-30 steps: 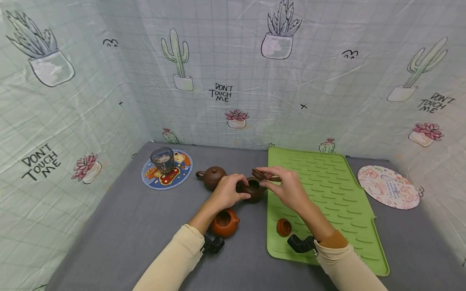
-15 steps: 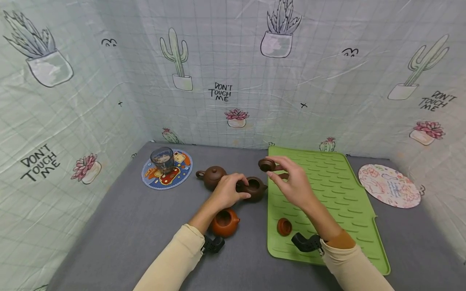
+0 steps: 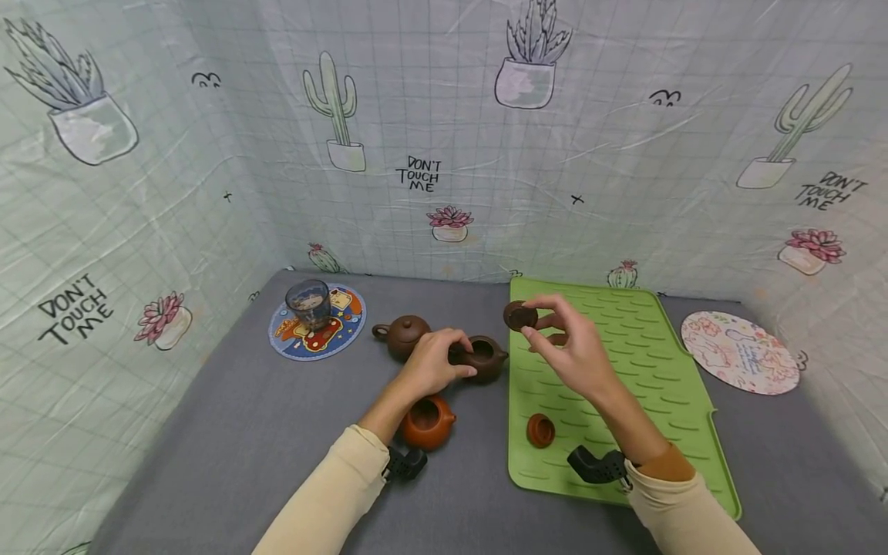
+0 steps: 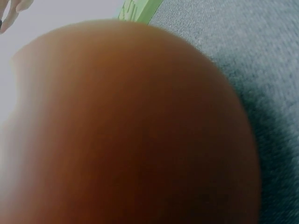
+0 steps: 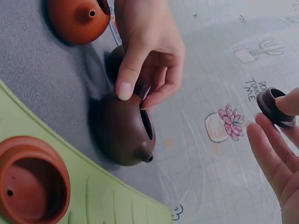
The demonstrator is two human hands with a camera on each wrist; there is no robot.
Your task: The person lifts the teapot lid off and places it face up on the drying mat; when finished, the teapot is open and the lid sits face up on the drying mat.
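Note:
My left hand (image 3: pixel 433 362) holds a dark brown teapot (image 3: pixel 488 361) at its handle side, on the grey table. The pot's top is uncovered, its spout pointing right. In my right hand (image 3: pixel 572 347) the brown teapot lid (image 3: pixel 520 316) is pinched by fingers and thumb, raised over the green mat's left edge. The right wrist view shows this lid (image 5: pixel 271 107) tipped on its side. An orange teapot (image 3: pixel 428 424) without a lid stands by my left wrist; its rounded side (image 4: pixel 140 121) fills the left wrist view. Its handle is hidden.
An orange lid (image 3: pixel 540 430) lies hollow side up on the green mat (image 3: pixel 617 385). Another brown teapot (image 3: pixel 405 337), lid on, stands behind my left hand. Left of it, a glass (image 3: pixel 309 305) sits on a blue coaster (image 3: pixel 284 343). A pink patterned coaster (image 3: pixel 739 353) lies far right.
My right hand has lifted the brown lid off the teapot's opening and carried it right, turning its underside toward me. The left hand has stayed on the pot.

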